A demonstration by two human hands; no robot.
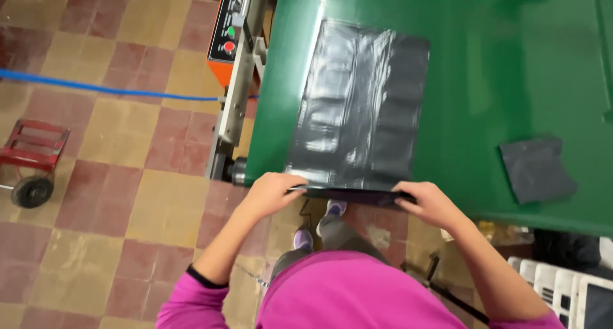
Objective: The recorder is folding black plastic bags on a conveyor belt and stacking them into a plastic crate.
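Head view, left to right: left hand [273, 192] and right hand [426, 201] each pinch a near corner of the black plastic bag stack [361, 105] lying flat at the green table [511, 80] edge; judged mid-pickup, needing an even lift.

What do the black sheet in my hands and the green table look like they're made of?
Black sheet: thin plastic film, probably a bag stack; glossy, with wrinkles and streaky glare. Both hands, left and right, grip its near edge. Green table: hard and smooth, looks like painted metal or laminate, with soft reflections; the exact material is unclear.
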